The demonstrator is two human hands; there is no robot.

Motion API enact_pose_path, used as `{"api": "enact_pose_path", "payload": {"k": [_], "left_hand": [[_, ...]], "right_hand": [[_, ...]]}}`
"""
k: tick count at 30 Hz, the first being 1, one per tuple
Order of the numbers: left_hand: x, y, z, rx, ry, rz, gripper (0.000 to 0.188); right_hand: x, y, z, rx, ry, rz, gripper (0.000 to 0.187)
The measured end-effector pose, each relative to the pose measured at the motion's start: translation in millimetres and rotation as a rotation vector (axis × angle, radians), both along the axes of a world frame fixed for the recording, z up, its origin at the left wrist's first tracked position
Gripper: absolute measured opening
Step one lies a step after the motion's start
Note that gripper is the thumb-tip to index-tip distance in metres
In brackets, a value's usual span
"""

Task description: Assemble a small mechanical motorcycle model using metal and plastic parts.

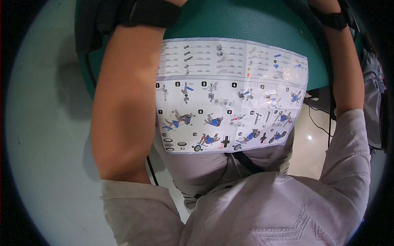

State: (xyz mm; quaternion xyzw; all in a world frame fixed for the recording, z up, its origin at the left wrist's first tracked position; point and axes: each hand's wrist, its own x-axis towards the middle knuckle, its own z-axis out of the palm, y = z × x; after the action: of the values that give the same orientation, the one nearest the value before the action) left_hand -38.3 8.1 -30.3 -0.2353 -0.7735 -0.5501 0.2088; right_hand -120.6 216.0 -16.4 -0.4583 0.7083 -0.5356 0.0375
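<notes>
Dark green, leathery-looking tabletop (pixel 246 22) fills the upper middle of the view, with a pale glossy floor (pixel 310 143) showing past it at lower right.

Main item is a white printed paper instruction sheet (pixel 221 92), covered in small parts drawings and pictures of a blue-and-grey motorbike model. Its upper part lies on the green top, while the lower part hangs over the near edge above the grey-beige trousers (pixel 197 168). Left edge is tucked out of sight by the bare left forearm (pixel 123 98).

Handling-wise, I'd guess it's super light and floppy, a bit slick judging by the glare on its right half, and easy to crease or tear. You can see faint fold lines in it already. I'd pinch it by the right margin or two opposite corners so it doesn't sag.

Can't tell what either hand is doing, tbh: left hand and right hand both run out past the top edge beyond the black wristbands (pixel 154 14), so no clue if they're gripping anything.

Containers? None I can make out. Just a crumpled grey cloth (pixel 371 78) off to the right, contents unknown if it's a bag.
</notes>
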Motion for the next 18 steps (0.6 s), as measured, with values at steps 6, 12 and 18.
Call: {"api": "enact_pose_path", "payload": {"k": [6,12,18], "left_hand": [[-1,-1,-5,-0.019,0.085,-0.043,0.02],[1,2,-5,0.011,0.019,-0.044,0.021],[1,5,-6,-0.046,-0.027,0.007,0.019]], "right_hand": [[5,0,5,-0.042,-0.177,0.113,0.031],[-3,1,0,-0.012,-0.285,0.078,0.03],[-14,5,-10,-0.01,-0.161,0.069,0.031]]}}
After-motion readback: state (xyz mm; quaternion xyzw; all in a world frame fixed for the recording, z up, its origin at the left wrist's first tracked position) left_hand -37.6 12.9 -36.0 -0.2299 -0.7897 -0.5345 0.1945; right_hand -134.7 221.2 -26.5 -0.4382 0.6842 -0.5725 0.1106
